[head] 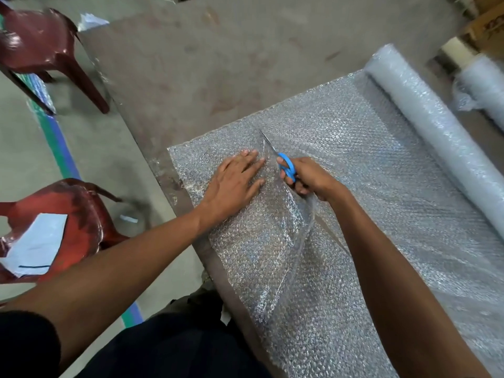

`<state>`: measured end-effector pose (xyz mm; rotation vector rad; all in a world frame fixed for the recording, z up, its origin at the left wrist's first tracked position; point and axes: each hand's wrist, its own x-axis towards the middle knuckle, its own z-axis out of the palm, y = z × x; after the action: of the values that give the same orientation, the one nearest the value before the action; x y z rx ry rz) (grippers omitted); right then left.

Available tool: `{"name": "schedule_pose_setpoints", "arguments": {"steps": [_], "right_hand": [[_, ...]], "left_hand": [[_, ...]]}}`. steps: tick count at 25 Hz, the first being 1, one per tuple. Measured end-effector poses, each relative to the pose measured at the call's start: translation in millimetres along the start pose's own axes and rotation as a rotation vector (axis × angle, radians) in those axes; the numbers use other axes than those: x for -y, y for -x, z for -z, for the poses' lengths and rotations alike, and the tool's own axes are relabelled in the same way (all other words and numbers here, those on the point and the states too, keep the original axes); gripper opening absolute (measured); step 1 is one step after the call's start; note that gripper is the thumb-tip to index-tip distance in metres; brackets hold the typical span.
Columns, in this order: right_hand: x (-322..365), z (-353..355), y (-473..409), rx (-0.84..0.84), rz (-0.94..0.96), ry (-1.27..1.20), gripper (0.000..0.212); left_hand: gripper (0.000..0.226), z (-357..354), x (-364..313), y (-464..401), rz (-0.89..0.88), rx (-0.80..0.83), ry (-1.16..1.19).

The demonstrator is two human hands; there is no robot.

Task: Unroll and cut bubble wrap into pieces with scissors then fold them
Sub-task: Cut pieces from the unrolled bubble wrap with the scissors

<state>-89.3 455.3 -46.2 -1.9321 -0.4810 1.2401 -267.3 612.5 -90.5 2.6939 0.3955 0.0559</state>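
Bubble wrap (341, 165) lies flat on the worktop (174, 77), w/ roll (436, 132) at far end. It looks light, soft, slippy, so best pressed near the cut. Left hand (234, 181) presses it, fingers straight. Right hand (311, 178) grips scissors (283, 162), mid-cut.

Both bare arms reach from the bottom corners of the frame toward its middle. The left hand (236, 178) lies flat, palm down, fingers straight and close together, pointing toward the upper right. Just beside it, the right hand (309, 178) has its fingers curled in a tight grip, knuckles up, wrist slightly bent. A dark sleeve (26, 347) covers the left upper arm at lower left.
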Motion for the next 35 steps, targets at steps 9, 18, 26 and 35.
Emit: {"name": "schedule_pose_setpoints", "arguments": {"steps": [9, 18, 26, 35], "right_hand": [[11, 1, -1, 0.018, -0.026, -0.02, 0.05], [7, 9, -1, 0.018, -0.065, -0.029, 0.052], [5, 5, 10, 0.019, -0.059, -0.057, 0.048], [9, 7, 11, 0.007, -0.044, -0.033, 0.055]], "left_hand": [[0.063, 7, 3, 0, -0.01, -0.007, -0.016], [0.076, 6, 19, -12, 0.021, 0.028, -0.038], [0.078, 4, 21, -13, 0.05, 0.025, 0.017], [0.07, 54, 28, -92, 0.389, -0.152, 0.574]]}}
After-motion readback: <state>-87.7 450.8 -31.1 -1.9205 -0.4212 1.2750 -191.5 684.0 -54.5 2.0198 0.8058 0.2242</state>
